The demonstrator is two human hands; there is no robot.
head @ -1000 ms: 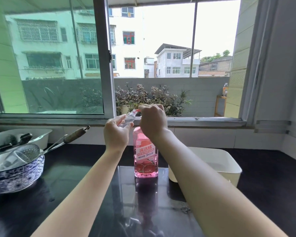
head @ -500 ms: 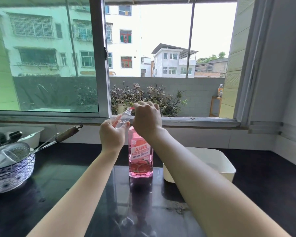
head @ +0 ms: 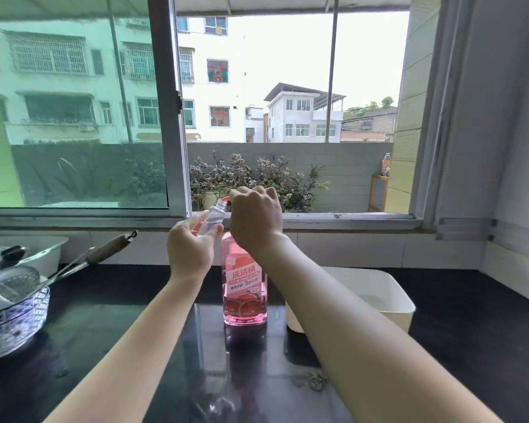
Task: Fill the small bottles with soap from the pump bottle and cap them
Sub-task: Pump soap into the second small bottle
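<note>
The glossy black countertop (head: 119, 346) lies nearest and carries the pink pump bottle (head: 245, 288), standing upright just left of a white plastic tub (head: 388, 297). A blue-and-white bowl (head: 16, 322) holding utensils sits well apart at the left edge. Above the bottle's shoulder, the left hand (head: 190, 251) wraps fingers and thumb round a small clear bottle (head: 214, 216), tilted so its open neck meets the red spout (head: 224, 199). The right hand (head: 255, 218) lies over the pump head with its fingers bent down around it, hiding the head. Whether soap is running, or how full the little bottle is, cannot be made out at this size. It looks light and thin-walled, so a hard squeeze would likely dent it, and any spilled soap would make it slick. A grip round the body below the neck suits it best. The pump bottle seems heavy enough to stand alone if pressed straight down. Beyond them runs the window sill (head: 348, 219).
</note>
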